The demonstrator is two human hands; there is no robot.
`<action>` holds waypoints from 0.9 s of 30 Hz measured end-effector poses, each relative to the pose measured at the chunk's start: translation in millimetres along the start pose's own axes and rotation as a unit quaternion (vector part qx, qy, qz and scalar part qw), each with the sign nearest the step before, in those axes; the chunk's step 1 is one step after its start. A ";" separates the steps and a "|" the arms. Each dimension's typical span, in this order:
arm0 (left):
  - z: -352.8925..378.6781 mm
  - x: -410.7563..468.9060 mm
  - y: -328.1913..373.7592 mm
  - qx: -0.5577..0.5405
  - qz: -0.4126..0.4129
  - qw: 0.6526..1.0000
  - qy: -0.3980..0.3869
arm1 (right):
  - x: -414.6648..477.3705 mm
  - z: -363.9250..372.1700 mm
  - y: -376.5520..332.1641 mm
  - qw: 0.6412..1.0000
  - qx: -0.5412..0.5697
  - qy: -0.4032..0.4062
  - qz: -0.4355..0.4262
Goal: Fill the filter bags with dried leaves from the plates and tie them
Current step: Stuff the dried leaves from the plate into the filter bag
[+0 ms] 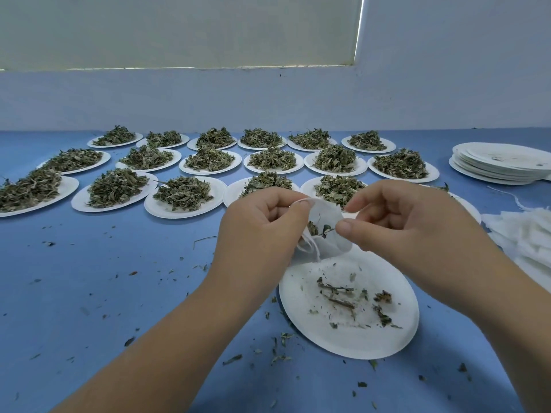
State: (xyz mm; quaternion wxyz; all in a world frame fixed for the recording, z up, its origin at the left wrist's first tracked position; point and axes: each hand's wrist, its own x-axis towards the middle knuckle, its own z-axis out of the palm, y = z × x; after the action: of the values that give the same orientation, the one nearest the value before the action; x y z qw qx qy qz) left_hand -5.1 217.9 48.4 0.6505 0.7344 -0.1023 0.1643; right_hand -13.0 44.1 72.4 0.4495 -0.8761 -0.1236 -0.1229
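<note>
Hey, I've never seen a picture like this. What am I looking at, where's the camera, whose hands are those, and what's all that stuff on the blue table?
There is no machine here. A person wears one camera on the head, looking forward and down, so you see their own two arms. The left hand grips a small white filter bag with some dried leaves inside, and the right hand pinches its open edge. Below them, the near plate holds only stems and crumbs. Farther back on the blue table stand rows of plates heaped with the same leaves. At the right are a stack of empty plates and a pile of white bags.
</note>
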 end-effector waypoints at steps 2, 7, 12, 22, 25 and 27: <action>0.9 0.1 -0.8 0.012 0.007 1.000 0.002 | -0.1 4.5 1.0 1.000 -0.016 -0.010 0.011; 6.3 -4.8 0.5 0.047 0.044 0.998 -0.023 | 4.6 20.6 5.8 0.998 -0.010 -0.055 0.032; 12.5 -13.2 3.0 0.078 0.073 0.992 -0.066 | 12.7 31.2 12.3 0.994 0.045 -0.072 0.069; -0.4 -4.7 4.9 0.070 0.074 0.995 -0.002 | 12.1 -3.7 19.8 0.985 0.095 -0.141 0.026; -3.5 -0.8 2.5 0.063 0.067 0.996 0.018 | 14.3 -32.8 29.1 0.981 -0.023 -0.188 0.043; -2.5 -1.7 2.3 0.066 0.073 0.995 0.016 | 10.4 -44.3 34.7 0.960 -0.127 -0.246 0.049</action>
State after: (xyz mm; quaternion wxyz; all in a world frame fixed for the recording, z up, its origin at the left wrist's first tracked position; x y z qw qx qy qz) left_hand -7.7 220.0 50.1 0.5889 0.7634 -0.1341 0.2291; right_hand 3.5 -10.6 74.6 0.2953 -0.9342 -0.1709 0.1042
